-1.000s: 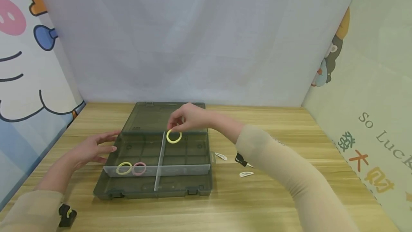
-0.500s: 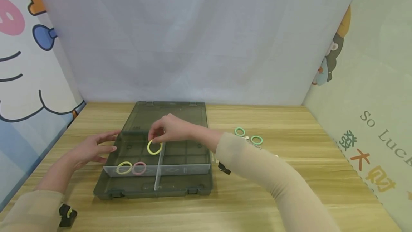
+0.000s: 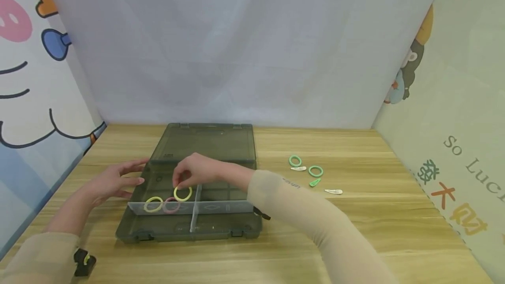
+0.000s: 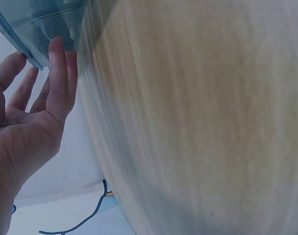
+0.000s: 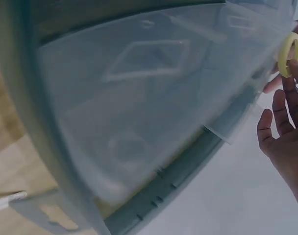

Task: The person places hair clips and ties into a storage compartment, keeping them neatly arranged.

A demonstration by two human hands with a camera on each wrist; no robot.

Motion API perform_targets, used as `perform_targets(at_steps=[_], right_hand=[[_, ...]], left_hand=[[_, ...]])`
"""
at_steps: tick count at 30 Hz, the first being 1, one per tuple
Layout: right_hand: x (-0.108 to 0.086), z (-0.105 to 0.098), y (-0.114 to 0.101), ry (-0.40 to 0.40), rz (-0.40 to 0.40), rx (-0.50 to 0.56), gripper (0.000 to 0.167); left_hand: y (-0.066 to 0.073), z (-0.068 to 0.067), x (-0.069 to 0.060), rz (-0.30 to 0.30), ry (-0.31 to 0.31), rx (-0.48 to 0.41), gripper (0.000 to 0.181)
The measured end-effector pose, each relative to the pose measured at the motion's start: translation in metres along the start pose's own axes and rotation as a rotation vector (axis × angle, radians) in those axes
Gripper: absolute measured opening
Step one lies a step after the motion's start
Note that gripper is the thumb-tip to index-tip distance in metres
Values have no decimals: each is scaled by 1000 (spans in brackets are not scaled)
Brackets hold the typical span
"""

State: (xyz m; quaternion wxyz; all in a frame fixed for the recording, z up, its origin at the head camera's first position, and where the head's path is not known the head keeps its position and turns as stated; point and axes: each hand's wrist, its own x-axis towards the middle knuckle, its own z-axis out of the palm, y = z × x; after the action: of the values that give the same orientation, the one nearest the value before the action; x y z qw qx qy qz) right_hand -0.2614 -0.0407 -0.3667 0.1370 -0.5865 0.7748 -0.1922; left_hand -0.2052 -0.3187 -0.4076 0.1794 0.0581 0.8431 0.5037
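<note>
A dark translucent divider box (image 3: 165, 236) lies on the wooden table with its lid (image 3: 209, 141) folded back. My left hand (image 3: 112, 183) rests its outstretched fingers against the box's left side; the left wrist view shows the fingertips touching the wall. Over the back left compartment, my right hand (image 3: 200, 171) pinches a yellow hair tie (image 3: 190, 197) between thumb and fingers. That hair tie hangs just above the clear long divider (image 3: 229, 206). Another yellow hair tie (image 3: 153, 198) and a pink hair tie (image 3: 166, 201) stand side by side at the divider in the same compartment.
Right of the box lie two green hair ties (image 3: 294, 165) (image 3: 315, 175), a green hair clip (image 3: 314, 182) and two white hair clips (image 3: 298, 168) (image 3: 333, 192). A clear cross divider (image 3: 195, 216) splits the box. A pale curtain (image 3: 236, 56) stands behind the table.
My right hand has carried the yellow hair tie left and toward me, from the back right compartment to over the back left one. The left hand has stayed put.
</note>
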Motion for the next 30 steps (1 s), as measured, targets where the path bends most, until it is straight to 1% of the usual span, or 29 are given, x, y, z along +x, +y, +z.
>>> perform_targets(at_steps=[2,5,11,16,19,24,30], right_hand=[[1,3,1,-26,3,-18,9],[2,4,0,-43,21,-31,8],[4,7,2,-52,56,-65,7],[4,12,5,-106,88,-87,6],[3,14,8,-130,83,-94,6],[3,18,11,-129,62,-99,5],[5,19,12,-171,84,-113,6]], left_hand=[[0,0,0,0,-2,7,76],[1,0,1,-1,2,7,75],[3,0,-1,-9,8,10,75],[1,1,-1,-6,6,17,75],[0,1,-1,-3,8,14,75],[0,1,-1,-1,9,3,75],[-1,0,0,-2,7,-4,75]])
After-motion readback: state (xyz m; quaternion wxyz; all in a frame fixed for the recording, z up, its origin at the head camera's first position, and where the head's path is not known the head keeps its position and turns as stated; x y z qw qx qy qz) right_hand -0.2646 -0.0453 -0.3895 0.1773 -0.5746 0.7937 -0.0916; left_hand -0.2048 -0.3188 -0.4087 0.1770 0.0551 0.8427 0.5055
